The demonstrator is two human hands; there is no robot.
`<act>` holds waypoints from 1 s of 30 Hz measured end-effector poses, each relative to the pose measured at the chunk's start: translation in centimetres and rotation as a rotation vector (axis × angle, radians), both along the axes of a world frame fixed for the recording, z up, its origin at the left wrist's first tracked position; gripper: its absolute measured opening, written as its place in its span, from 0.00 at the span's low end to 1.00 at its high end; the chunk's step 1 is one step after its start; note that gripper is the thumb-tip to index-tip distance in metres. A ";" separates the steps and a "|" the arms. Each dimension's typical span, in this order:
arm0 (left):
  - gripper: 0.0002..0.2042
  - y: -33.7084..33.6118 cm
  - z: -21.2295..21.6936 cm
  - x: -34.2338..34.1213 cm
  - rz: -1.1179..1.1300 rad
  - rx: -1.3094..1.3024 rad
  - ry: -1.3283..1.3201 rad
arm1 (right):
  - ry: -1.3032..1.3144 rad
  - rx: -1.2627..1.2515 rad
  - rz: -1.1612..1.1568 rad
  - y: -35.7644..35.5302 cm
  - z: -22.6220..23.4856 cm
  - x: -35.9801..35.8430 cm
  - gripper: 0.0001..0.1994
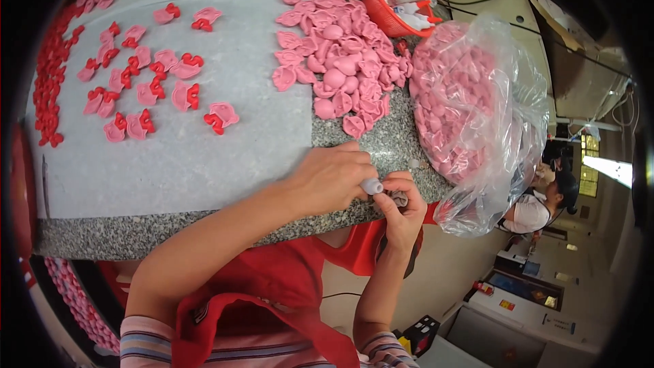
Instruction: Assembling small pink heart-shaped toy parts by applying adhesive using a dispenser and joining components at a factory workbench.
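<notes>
Near the granite table's front edge, my left hand [332,178] is closed round a small white plastic bottle [371,186], its round end turned toward my other hand. Close beside that end, my right hand [405,212] has its fingers pinched together on a small crumpled grey thing [398,198], which is partly hidden. A small whitish cap-like piece [414,163] lies on the granite beyond my right fingers. Past my hands spreads a heap of pink moulded pieces [347,61]. To the left, several pink pieces with red bows [182,95] lie on a white sheet [204,184].
A clear plastic bag [463,109] full of pink pieces stands at the right. Behind it is a red basket [381,17] holding white bottles. Loose red bows [49,95] line the sheet's left side. Another person [538,208] is in the background at the right.
</notes>
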State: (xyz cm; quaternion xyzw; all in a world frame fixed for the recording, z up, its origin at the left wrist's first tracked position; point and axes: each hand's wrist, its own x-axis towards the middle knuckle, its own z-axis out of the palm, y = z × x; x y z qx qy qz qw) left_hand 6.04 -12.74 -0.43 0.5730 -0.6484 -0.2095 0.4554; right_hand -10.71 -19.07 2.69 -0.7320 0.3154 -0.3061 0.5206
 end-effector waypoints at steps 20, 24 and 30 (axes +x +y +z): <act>0.14 -3.1 3.0 2.3 -0.509 0.316 -0.007 | -0.126 -0.241 0.068 -1.0 -0.7 -0.5 0.08; 0.14 -3.4 3.7 2.5 -0.521 0.416 -0.053 | -0.189 -0.233 0.082 -1.2 -1.0 0.0 0.06; 0.13 -3.4 3.3 2.3 -0.523 0.359 -0.086 | -0.204 -0.321 -0.085 -0.3 -2.2 0.8 0.06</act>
